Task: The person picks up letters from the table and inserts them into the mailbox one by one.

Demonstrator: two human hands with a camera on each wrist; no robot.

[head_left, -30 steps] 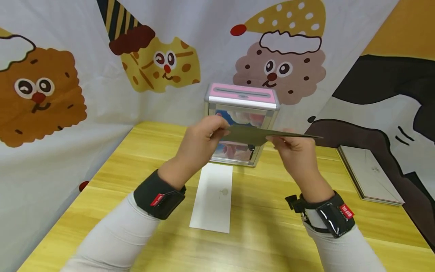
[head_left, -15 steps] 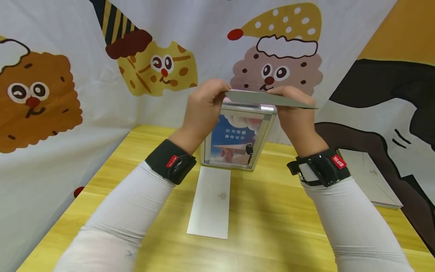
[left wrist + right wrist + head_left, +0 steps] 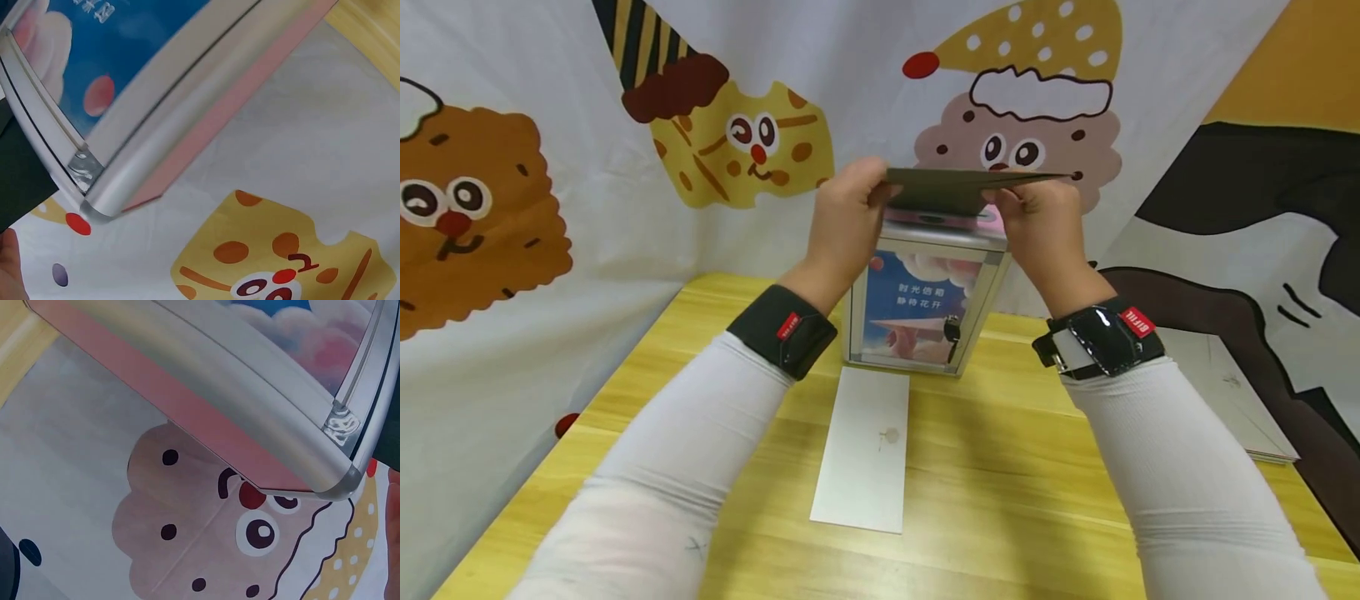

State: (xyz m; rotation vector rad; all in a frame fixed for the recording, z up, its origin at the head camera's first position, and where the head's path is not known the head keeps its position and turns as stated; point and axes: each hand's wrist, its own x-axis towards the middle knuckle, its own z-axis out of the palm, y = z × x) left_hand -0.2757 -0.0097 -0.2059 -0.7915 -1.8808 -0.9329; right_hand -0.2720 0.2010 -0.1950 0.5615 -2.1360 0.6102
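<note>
My left hand (image 3: 847,225) pinches the left end of a flat dark green envelope (image 3: 932,190), and my right hand (image 3: 1047,225) pinches it nearer its right end. It is held almost level, seen nearly edge-on, above the pink top of an upright silver-framed letter box (image 3: 1000,283). The envelope hides much of that top and its slot. In the left wrist view, a dark corner of the envelope (image 3: 22,175) shows beside the box's frame (image 3: 119,194); part of the hand (image 3: 9,269) is at the edge. The right wrist view shows the pink lid (image 3: 206,437) up close.
A white card (image 3: 859,467) with a small printed flower lies on the wooden table (image 3: 992,467) before the box. At the right, a stack of pale envelopes (image 3: 1236,392) is partly behind my right sleeve. A cartoon-printed cloth (image 3: 850,83) hangs behind.
Both hands have raised the envelope from in front of the box's door to above its lid. Its tilt has shifted slightly over the last half second.
</note>
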